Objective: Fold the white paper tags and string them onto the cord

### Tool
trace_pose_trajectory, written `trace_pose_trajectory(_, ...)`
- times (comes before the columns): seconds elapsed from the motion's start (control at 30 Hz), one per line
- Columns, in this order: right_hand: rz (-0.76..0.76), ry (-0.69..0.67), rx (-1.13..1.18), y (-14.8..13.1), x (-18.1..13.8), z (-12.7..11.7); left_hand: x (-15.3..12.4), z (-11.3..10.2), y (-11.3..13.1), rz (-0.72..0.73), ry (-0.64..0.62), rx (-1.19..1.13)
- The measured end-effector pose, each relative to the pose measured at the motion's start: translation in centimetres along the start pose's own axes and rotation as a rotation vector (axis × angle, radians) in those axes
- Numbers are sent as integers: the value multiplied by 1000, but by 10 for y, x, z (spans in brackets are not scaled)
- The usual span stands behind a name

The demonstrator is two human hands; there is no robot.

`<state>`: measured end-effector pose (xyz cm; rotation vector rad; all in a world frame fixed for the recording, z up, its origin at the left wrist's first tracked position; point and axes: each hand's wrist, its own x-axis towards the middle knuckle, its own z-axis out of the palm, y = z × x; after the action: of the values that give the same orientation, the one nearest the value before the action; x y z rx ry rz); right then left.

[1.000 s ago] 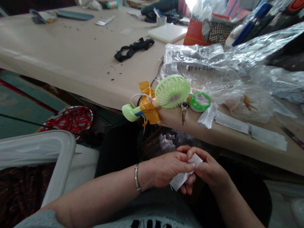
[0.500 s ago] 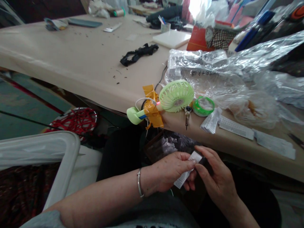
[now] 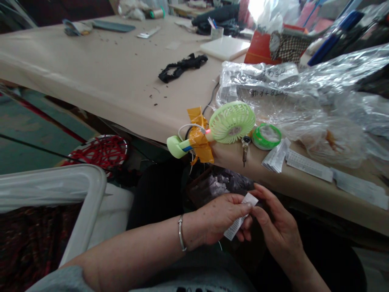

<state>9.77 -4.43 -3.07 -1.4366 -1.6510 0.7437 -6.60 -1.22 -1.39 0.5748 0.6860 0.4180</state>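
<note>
A small white printed label [image 3: 233,229] slants across my left hand [image 3: 223,217], pinched between the thumb and the fingers beneath it. My right hand [image 3: 278,227] curls around the label's upper end. Its thumb meets the label's edge beside my left thumb, and its fingertips close in from the far side. Part of that contact is hidden. Both hands are above my lap, just short of the table edge. Below and beyond them, a dark box holds grey and dark scraps [image 3: 220,182].
A green fan [image 3: 232,121] is taped at the table edge. Beside it are a soldering-iron-like tool [image 3: 244,151], a green round container [image 3: 266,136], a stack of labels [image 3: 276,156] and label strips [image 3: 309,165]. Plastic bags [image 3: 273,97] lie behind. A white bin [image 3: 100,186] stands left.
The view has shifted slightly, so the table things appear a little farther right. Both hands keep nearly the same pose, with the label still in them.
</note>
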Motion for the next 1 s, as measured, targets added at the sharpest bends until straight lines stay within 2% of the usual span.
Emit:
trace_pose_trajectory(0.07, 158, 9, 177, 1, 3, 2, -1, 0, 0, 30, 19, -6)
trace_pose_trajectory(0.17, 345, -67, 422, 4, 10, 6, -1, 0, 0, 80, 74, 24)
trace_pose_trajectory(0.3, 439, -98, 535, 4, 18, 12, -2, -1, 0, 130, 129, 80)
trace_pose_trajectory(0.5, 416, -98, 527, 0, 28, 21, -2, -7, 3, 213, 193, 260)
trace_pose_trajectory(0.6, 388, -103, 503, -3, 35, 21, -2, -12, 8, 348, 275, 427)
trace_pose_trajectory(0.8, 288, -62, 304, -14, 50, 19, -3, -19, 28, 583, 425, 736)
trace_pose_trajectory(1.0, 162, -23, 147, -17, 64, 20, 3, -23, 39, 688, 508, 928)
